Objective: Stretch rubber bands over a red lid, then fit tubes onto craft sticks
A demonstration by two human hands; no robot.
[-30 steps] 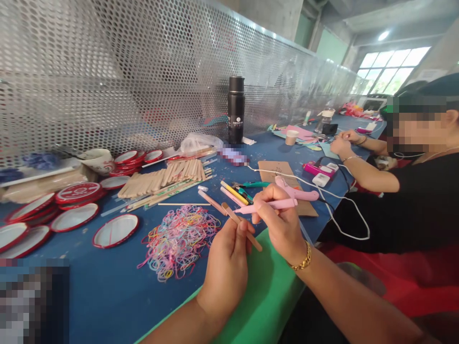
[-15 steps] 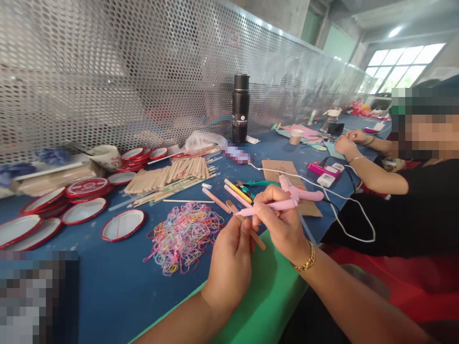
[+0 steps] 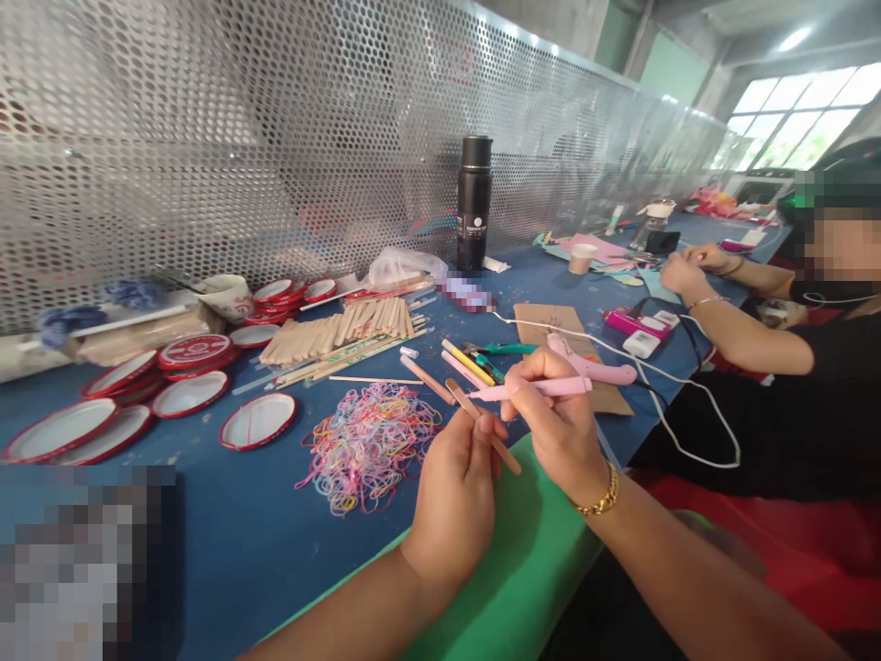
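My left hand (image 3: 458,496) pinches a wooden craft stick (image 3: 509,456) between thumb and fingers, its rounded upper end sticking out past the fingertips. In my right hand (image 3: 554,418), a pink marker pen (image 3: 568,386) is gripped like a writing tool. The pen's tip points left, close to the upper part of the stick; whether it touches is too small to tell. Just beyond lie a yellow marker (image 3: 468,362), a brown-pink marker (image 3: 430,381) and teal-handled pliers (image 3: 509,349). A heap of coloured rubber bands (image 3: 372,445) spreads left of my hands.
Wooden sticks (image 3: 337,330) lie in a row behind the bands. Red-rimmed lids (image 3: 258,422) cover the left side. A black bottle (image 3: 474,202) stands by the perforated metal screen (image 3: 330,138). A pink glue gun (image 3: 598,369) rests on cardboard, near a white cable (image 3: 716,408). A co-worker's hands (image 3: 692,271) are at the right.
The whole view has shifted, so the table's things appear farther right. The pen tip has moved slightly right relative to the stick. Both hands keep their holds.
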